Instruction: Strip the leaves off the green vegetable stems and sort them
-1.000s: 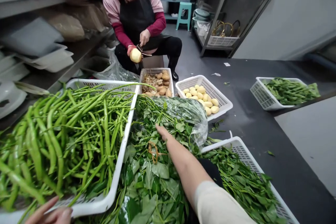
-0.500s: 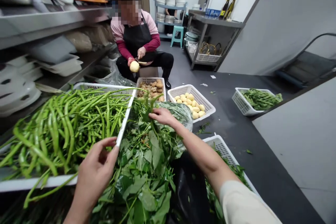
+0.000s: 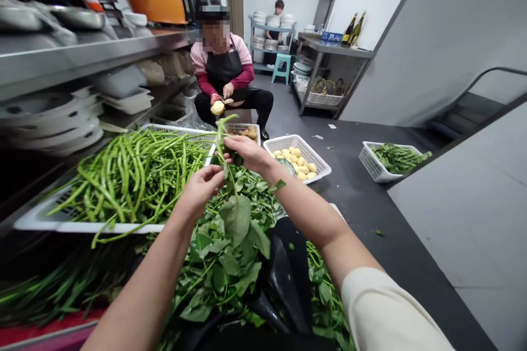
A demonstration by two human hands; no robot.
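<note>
My right hand [image 3: 250, 152] is closed around a leafy green stalk [image 3: 221, 130], whose bare thick end points up. Just below and to its left, my left hand [image 3: 205, 185] pinches the same stalk, thumb against fingers. Large leaves [image 3: 236, 222] hang down from it beneath my hands. Under them lies a heap of loose leafy greens [image 3: 218, 279]. To the left, long bare green stems [image 3: 135, 173] fill a white basket [image 3: 88, 225], some hanging over its front rim.
A seated co-worker [image 3: 224, 66] peels a potato [image 3: 217, 108] ahead. Peeled potatoes lie in a white basket [image 3: 323, 167]; another basket [image 3: 373, 167] of greens stands right. Metal shelves [image 3: 123, 49] line the left, and a steel table [image 3: 333, 49] stands at the back.
My right hand has brought the stalk nearer and raised it upright. My left hand has moved from beside the basket rim to the stalk and closed on it. The view has shifted.
</note>
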